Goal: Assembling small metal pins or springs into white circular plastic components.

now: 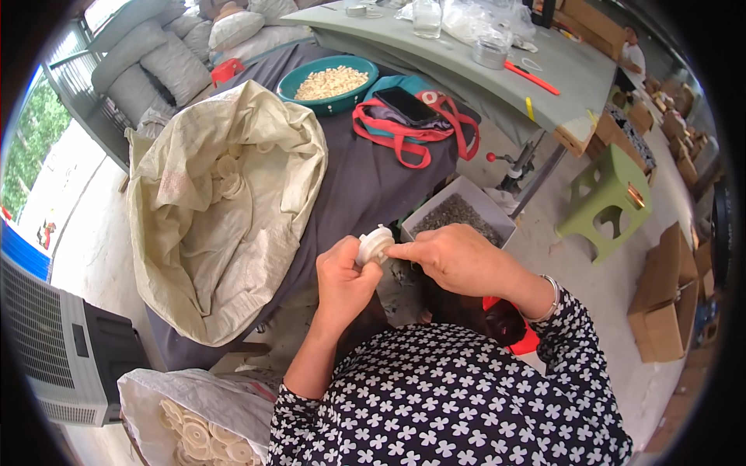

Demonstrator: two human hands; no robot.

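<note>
My left hand (pixel 342 281) grips a white round plastic part (pixel 377 242) in front of my body, with the thumb and curled fingers closed round its side. From the right, my right hand (pixel 465 260) reaches in with its index finger against the part. Its other fingers are curled, and whether a small piece sits under the fingertip is hidden. Just beyond my right hand is a grey bin (pixel 489 203) holding small dark pieces (pixel 457 211). A large open cream sack (pixel 252 276) to the left has several pale round parts (pixel 228 175) inside.
A teal bowl (pixel 287 92) of small cream pieces, a phone (pixel 406 104) and a red-trimmed bag (pixel 404 147) rest on the dark cloth. At lower left, a white sack (pixel 151 388) holds pale discs. A green stool (pixel 602 202), cardboard boxes (pixel 660 299) and another person (pixel 633 58) are right.
</note>
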